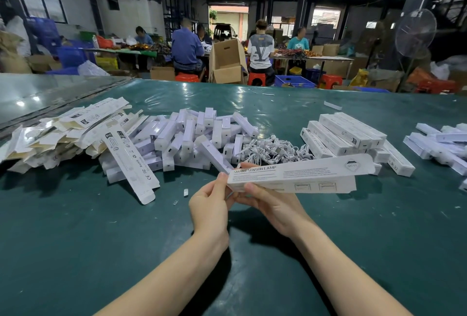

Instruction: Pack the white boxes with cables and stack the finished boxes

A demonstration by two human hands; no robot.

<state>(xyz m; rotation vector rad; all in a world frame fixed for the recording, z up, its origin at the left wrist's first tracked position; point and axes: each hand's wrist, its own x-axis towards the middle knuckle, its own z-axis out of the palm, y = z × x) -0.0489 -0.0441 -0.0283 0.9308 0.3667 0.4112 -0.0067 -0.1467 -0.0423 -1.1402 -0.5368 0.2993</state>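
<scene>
Both hands hold one long white box (300, 172) printed "SMART SENSOR LAMP" above the green table (75, 227). My left hand (209, 204) pinches its left end, thumb and fingers curled at the flap. My right hand (273, 204) grips the box from underneath near the same end, fingertips over its top edge. Behind the box lies a heap of coiled white cables (275, 150). A stack of closed white boxes (351, 138) stands at the right. White lamp bars (199, 136) are piled in the middle, and flat unfolded cartons (63, 133) at the left.
More white bars (439, 146) lie at the far right edge. Small white scraps (185, 192) dot the table near my hands. Beyond the table, several people sit at benches among cardboard boxes (227, 62), blue crates and red stools; a standing fan (415, 35) is at the right.
</scene>
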